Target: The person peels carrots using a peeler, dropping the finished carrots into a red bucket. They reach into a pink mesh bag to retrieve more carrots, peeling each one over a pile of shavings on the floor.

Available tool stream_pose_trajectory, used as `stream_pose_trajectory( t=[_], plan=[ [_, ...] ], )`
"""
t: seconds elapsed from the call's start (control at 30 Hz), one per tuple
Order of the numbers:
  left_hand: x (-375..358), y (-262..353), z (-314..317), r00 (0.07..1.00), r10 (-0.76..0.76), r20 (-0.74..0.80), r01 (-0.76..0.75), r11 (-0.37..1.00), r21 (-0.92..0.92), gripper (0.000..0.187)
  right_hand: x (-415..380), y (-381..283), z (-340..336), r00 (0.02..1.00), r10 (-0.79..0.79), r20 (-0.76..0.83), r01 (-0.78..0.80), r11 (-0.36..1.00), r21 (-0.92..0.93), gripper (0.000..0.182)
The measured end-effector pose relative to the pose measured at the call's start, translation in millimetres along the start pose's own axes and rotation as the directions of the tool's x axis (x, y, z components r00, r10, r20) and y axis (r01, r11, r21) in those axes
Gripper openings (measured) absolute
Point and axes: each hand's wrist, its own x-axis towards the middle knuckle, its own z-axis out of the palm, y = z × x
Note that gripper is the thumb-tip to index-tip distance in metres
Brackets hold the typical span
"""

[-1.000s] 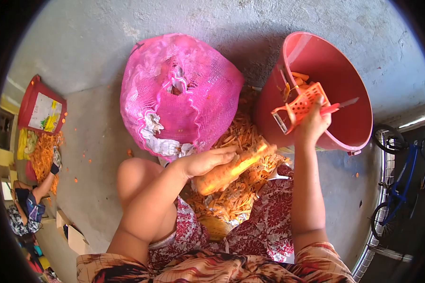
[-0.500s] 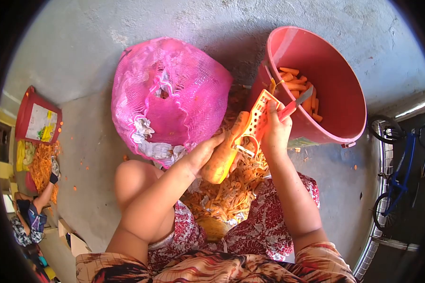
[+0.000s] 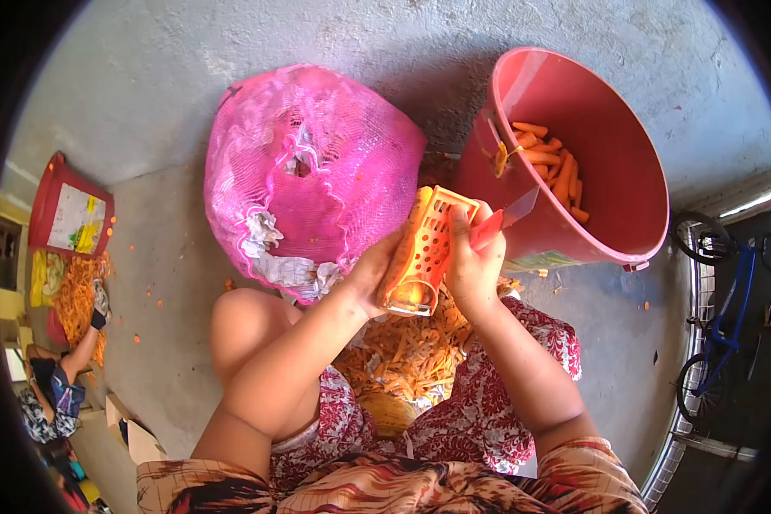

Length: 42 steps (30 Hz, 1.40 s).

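My left hand (image 3: 375, 272) is wrapped round a large carrot (image 3: 421, 204), which is mostly hidden behind an orange peeler (image 3: 432, 248). The peeler lies over the carrot, its blade end toward me. My right hand (image 3: 475, 270) grips the peeler by its perforated body and also holds a knife (image 3: 504, 218) with a red handle, its blade pointing up and right toward the bucket. Below both hands lies a heap of orange peelings (image 3: 411, 351) between my legs.
A pink mesh sack (image 3: 317, 171) with crumpled paper stands ahead on the left. At the right is a red bucket (image 3: 617, 171) holding peeled carrots (image 3: 561, 171). Another person (image 3: 60, 385) sits far left near a second red bucket (image 3: 50, 210). A blue bicycle (image 3: 728, 330) is far right.
My right hand has moved left and down, bringing the peeler from beside the carrot to over it. The knife has moved along with that hand.
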Motion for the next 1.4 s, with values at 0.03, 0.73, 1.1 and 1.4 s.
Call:
stream_pose_trajectory(
  t=[0.03,0.73,1.1,1.4],
  plan=[
    [0,-1,-3,1.000,0.000,0.015,0.001,1.000,-0.013,0.030,-1,0,2,1.000,0.021,-0.007,-0.021,0.999,0.041,0.013],
    [-6,-5,-6,0.991,-0.105,-0.080,0.118,0.976,0.182,0.038,30,-7,-28,0.959,-0.056,-0.276,0.057,0.998,-0.003,0.019],
    [-2,-3,12,0.994,-0.012,-0.110,0.018,0.999,0.046,0.033,4,0,-10,1.000,-0.004,0.024,0.007,0.989,-0.149,0.018],
    [-3,1,-6,1.000,-0.005,-0.012,0.006,0.998,0.070,0.031,6,10,-4,0.996,0.087,-0.006,-0.086,0.963,-0.257,0.012]
  ],
)
